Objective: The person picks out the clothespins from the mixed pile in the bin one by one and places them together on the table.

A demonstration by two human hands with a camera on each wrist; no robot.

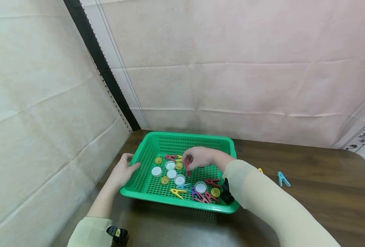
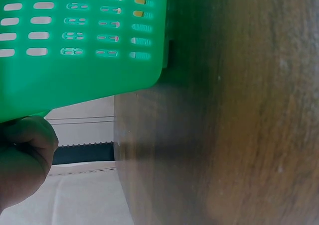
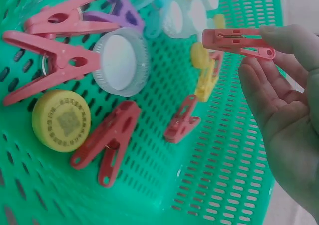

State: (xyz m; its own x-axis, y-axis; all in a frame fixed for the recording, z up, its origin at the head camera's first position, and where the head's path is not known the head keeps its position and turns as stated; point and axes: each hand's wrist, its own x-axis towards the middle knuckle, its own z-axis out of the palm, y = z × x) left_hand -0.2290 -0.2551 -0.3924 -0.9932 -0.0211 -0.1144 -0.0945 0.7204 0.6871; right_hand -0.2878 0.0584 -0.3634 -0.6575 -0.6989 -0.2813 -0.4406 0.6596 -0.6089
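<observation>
My left hand [image 1: 121, 174] grips the left rim of a green plastic basket [image 1: 185, 134], thumb on the inner side. Over the basket's middle my right hand [image 1: 200, 157] pinches a red clothespin [image 3: 227, 39] between thumb and fingers, most clearly in the right wrist view. Below it in the basket lie white round caps [image 1: 156, 171], yellow bottle caps [image 1: 165, 180] and more clothespins: red [image 3: 110, 143], a yellow one [image 1: 178, 193] and a purple one [image 1: 195, 192]. A printed yellow cap [image 3: 61, 120] sits near a clear-rimmed white cap [image 3: 121, 61].
The basket stands on a dark brown wooden table [image 1: 330, 192]. Right of it lie a blue clothespin [image 1: 283, 179] and a small yellow piece [image 1: 260, 170] partly hidden by the right sleeve. Pale cloth walls [image 1: 247, 85] rise behind and to the left.
</observation>
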